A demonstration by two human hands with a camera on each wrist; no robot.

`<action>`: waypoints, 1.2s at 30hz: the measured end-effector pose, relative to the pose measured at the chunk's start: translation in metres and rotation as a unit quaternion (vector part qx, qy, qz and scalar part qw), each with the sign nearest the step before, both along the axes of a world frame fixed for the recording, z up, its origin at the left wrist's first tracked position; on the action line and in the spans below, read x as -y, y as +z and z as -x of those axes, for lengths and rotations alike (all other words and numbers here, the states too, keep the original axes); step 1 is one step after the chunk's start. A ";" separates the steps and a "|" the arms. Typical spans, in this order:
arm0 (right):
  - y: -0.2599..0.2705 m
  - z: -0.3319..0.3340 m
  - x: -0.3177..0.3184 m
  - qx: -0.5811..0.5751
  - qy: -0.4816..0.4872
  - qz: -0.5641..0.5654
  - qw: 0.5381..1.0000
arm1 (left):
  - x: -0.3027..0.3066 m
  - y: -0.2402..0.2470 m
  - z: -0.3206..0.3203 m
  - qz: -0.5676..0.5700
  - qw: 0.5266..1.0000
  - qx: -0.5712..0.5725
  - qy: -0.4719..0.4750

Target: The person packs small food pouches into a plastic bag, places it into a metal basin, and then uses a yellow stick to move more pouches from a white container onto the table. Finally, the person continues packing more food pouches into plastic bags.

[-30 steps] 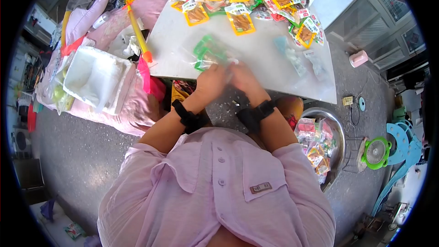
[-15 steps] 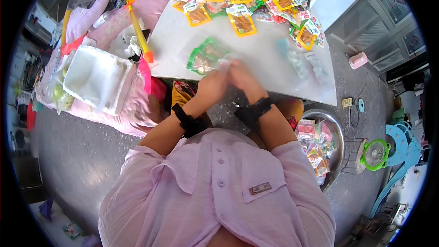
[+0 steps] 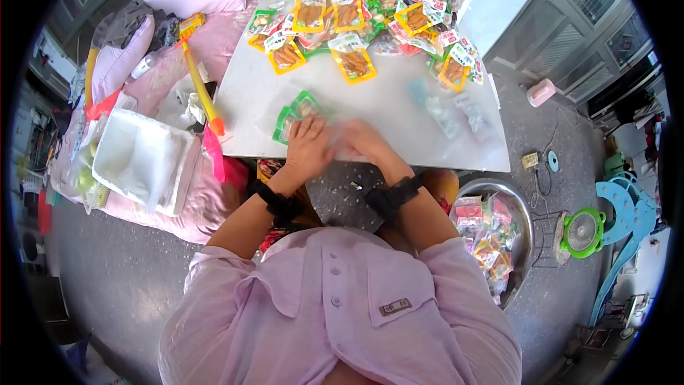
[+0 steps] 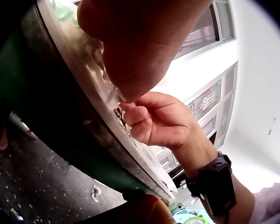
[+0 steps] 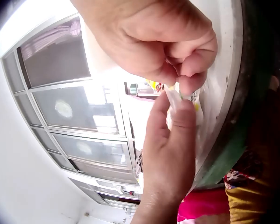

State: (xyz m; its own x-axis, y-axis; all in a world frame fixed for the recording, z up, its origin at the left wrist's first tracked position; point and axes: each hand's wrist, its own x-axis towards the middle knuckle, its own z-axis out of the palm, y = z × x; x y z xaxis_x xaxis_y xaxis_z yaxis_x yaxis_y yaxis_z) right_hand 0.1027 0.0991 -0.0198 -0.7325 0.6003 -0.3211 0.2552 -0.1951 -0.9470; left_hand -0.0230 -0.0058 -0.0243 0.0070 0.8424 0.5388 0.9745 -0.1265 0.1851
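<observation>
Two green-edged food packets (image 3: 282, 124) with pale contents lie at the table's near edge, with clear plastic around them. In the head view my left hand (image 3: 311, 148) reaches over their near side, fingers overlapping the packets. The right wrist view shows the left thumb and forefinger (image 5: 170, 135) pinching a strip of clear plastic bag (image 5: 173, 99). My right hand (image 3: 363, 141) is just to the right, blurred in the head view. Its fingers curl in with the thumb (image 5: 165, 74) at the upper end of that strip, gripping it close to the left fingertips.
A heap of yellow-, green- and red-edged food packets (image 3: 356, 21) covers the table's far side. Pale clear bags (image 3: 445, 114) lie at the right. A metal basin (image 3: 524, 224) of packets stands on the floor; a white foam box (image 3: 135, 157) sits at left.
The left hand has come forward over the green packets, its fingers now spread across them. The right hand has parted slightly from it. The head view has shifted, lowering the table in frame.
</observation>
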 end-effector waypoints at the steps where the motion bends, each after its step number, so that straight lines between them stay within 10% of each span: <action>1: 0.001 -0.004 -0.004 0.015 0.004 -0.026 1.000 | -0.002 -0.008 0.000 0.019 1.000 -0.008 0.009; 10: -0.028 -0.027 -0.014 0.034 -0.172 -0.521 0.835 | -0.022 0.004 -0.011 0.097 0.989 0.075 0.085; 20: -0.040 -0.034 -0.014 0.007 -0.178 -0.562 0.808 | -0.114 0.025 0.076 0.200 0.978 -0.003 0.052; 30: -0.036 -0.034 -0.013 -0.005 -0.195 -0.561 0.804 | -0.202 0.009 0.113 0.164 0.899 -0.402 0.060; 36: -0.036 -0.035 -0.013 -0.010 -0.205 -0.559 0.804 | -0.209 0.012 0.113 0.146 0.919 -0.365 0.022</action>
State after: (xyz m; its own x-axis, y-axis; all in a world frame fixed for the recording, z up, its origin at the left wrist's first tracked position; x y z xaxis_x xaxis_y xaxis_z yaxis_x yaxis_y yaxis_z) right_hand 0.1374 0.1117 -0.0555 -0.3986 0.6976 0.5954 0.3693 0.7163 -0.5921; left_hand -0.1360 0.2035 -0.0118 0.2389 0.9586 0.1549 0.8554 -0.1323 -0.5007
